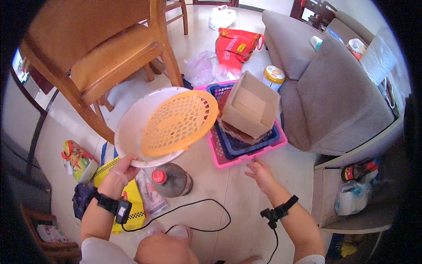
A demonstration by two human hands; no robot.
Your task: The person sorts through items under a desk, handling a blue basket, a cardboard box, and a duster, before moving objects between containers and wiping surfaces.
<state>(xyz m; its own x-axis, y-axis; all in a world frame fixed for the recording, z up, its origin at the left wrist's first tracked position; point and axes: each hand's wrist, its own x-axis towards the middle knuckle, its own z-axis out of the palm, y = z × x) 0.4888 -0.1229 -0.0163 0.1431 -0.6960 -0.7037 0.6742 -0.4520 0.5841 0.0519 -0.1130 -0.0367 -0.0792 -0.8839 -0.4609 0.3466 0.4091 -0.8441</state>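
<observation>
My left hand [127, 170] grips the near rim of a white enamel-like basin [132, 128]. A shallow yellow plastic basket [181, 123] with a holed bottom lies tilted in the basin and overhangs its right side. My right hand [260, 173] is empty, fingers spread, just below the near edge of a pink plastic basket [221, 161]. Within the pink basket sits a dark blue basket [242, 148], which holds something reddish-brown and, on top, an open cardboard box [250, 102]. Both wrists wear black straps with small cabled devices.
A large bottle with a red cap [169, 181] stands near my left hand, beside a yellow bag [132, 201]. A wooden chair [115, 56] is at upper left, a grey sofa [343, 99] at right. A red bag [235, 48] and a lidded tin [273, 78] are beyond the baskets.
</observation>
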